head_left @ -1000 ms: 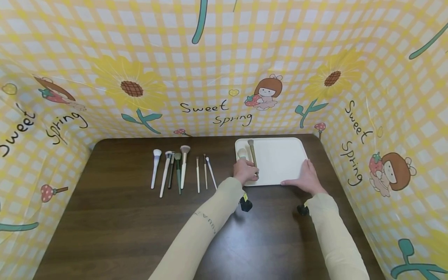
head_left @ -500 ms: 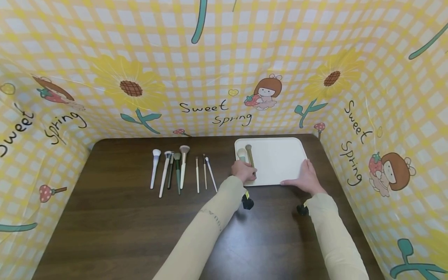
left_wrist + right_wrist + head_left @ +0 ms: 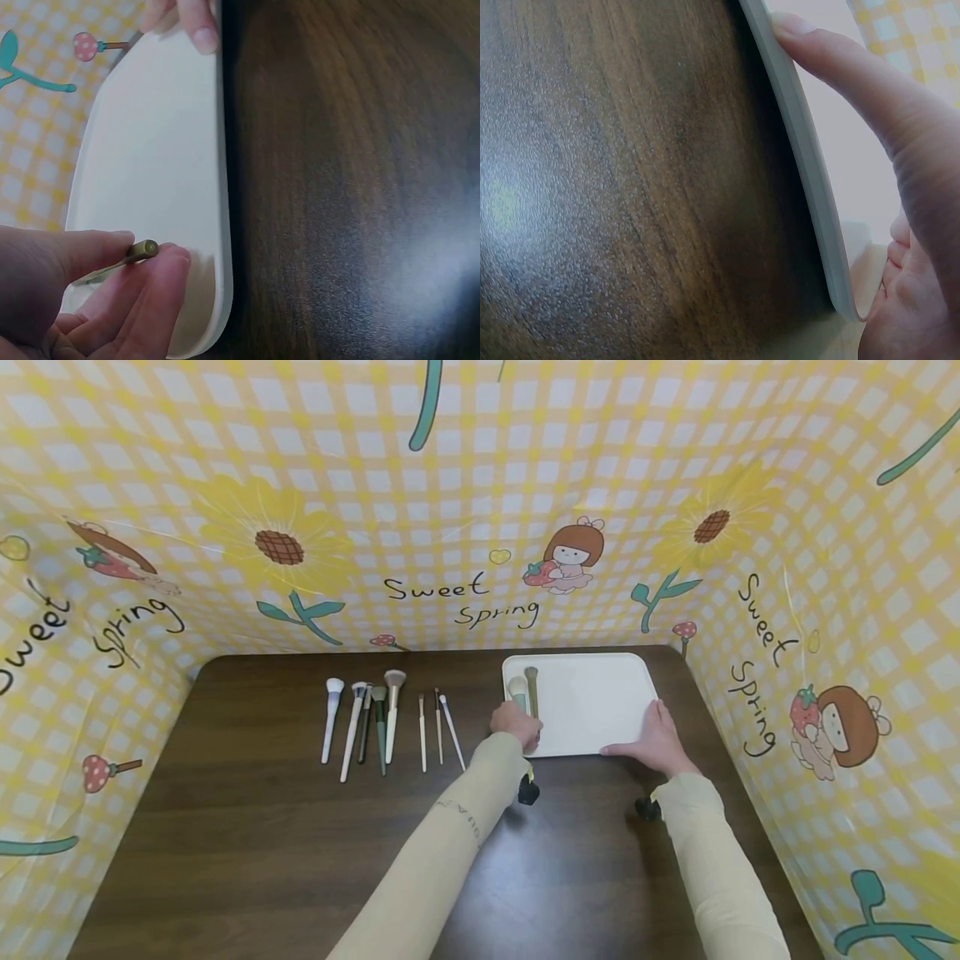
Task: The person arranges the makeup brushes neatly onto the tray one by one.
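My left hand (image 3: 516,725) is over the left end of a white tray (image 3: 592,702), pinching an olive-handled makeup brush (image 3: 532,681) between thumb and fingers. In the left wrist view the end of its handle (image 3: 142,250) sticks out from the fingertips. Just left of it in the tray lies a brush with a pale head (image 3: 517,687) and a mint-green part; my hand hides its lower portion. At the tray's front right corner my right hand (image 3: 656,743) holds the rim, thumb (image 3: 832,56) along the front edge and fingers at the right side.
Left of the tray, several makeup brushes lie side by side on the dark wood table (image 3: 247,827), among them a white one (image 3: 332,718), a green one (image 3: 380,727) and a slim white one (image 3: 452,731). A yellow checked cloth (image 3: 450,485) walls the back and sides.
The olive-handled brush has shifted left in my left hand, closer to the pale-headed brush, and now lies straighter. My right hand keeps its place at the tray corner.
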A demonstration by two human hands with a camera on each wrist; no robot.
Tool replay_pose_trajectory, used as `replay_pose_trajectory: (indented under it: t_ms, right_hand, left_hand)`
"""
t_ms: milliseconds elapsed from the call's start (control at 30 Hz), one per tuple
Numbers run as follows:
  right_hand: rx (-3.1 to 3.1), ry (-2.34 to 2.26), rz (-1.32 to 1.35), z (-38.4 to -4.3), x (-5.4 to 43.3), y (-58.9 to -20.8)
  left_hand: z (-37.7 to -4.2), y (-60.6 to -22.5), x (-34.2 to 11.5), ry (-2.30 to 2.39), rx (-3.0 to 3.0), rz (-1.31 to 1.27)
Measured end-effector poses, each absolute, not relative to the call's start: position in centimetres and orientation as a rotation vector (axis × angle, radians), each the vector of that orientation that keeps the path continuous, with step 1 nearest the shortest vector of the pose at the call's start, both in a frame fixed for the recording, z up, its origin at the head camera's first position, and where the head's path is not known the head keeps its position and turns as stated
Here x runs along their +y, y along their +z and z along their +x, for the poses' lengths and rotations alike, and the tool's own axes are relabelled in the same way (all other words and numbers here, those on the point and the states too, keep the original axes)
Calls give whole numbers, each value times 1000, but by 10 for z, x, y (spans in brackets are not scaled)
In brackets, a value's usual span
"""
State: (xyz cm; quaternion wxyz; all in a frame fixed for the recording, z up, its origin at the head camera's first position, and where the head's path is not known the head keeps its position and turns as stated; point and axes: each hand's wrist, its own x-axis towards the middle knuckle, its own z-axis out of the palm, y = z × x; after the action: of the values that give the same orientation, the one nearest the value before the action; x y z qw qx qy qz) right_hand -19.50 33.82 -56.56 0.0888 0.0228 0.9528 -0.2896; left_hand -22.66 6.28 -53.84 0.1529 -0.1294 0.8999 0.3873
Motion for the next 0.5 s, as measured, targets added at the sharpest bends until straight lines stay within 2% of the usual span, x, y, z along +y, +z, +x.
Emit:
replay_pose_trajectory:
  t_ms: [267,500]
  right_hand:
    - [2821,-851,79,-196,341,-570]
    - [2822,-856,82,-197,341,-569]
  left_hand:
    - [-224,-548,69,1095,2626,-383]
    - [-220,-541,73,1065,2662,-394]
